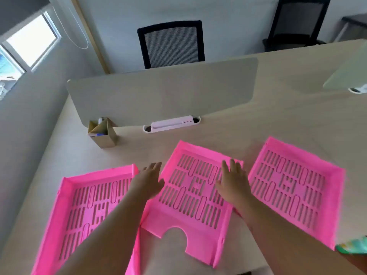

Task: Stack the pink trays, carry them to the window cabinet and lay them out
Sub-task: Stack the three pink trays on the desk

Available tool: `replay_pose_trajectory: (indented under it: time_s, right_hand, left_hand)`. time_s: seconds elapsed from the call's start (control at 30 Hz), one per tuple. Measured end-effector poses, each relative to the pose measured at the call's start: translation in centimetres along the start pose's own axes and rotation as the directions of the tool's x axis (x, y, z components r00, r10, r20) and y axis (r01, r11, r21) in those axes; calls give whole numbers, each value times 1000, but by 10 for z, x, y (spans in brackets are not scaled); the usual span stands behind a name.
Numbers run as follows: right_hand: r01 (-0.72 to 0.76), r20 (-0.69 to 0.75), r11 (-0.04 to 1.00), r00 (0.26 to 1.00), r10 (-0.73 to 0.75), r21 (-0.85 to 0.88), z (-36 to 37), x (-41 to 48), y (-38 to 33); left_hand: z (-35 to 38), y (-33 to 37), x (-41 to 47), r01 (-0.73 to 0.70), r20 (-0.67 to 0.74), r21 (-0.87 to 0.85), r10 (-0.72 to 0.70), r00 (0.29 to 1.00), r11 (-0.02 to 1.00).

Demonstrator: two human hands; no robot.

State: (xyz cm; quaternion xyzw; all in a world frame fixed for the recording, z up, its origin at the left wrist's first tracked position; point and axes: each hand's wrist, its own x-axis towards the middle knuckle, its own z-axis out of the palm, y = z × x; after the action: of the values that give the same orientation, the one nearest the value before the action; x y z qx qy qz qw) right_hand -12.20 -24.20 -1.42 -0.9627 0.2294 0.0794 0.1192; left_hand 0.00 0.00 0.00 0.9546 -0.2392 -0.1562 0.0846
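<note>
Three pink slotted trays lie side by side on the light wooden desk (278,124): the left tray (83,207), the middle tray (190,197) and the right tray (292,187). My left hand (149,181) hovers flat with fingers apart over the gap between the left and middle trays, at the middle tray's left edge. My right hand (233,181) is spread over the middle tray's right side, close to its right wall. Neither hand holds anything. My forearms cover parts of the left and middle trays.
A beige divider panel (158,96) stands across the desk behind the trays, with a tan pen holder (103,132) and a white cable slot cover (171,126) at its foot. Two black mesh chairs (172,44) are beyond. A window (25,46) is at far left.
</note>
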Motion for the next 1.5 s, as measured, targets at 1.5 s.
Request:
replay_pose_trajectory:
  time_s: [1.5]
  right_hand:
    - [-113,-75,993,991,114,15,-35,14,237]
  left_hand:
    - [68,244,46,-180,-159,-113,161,974,977]
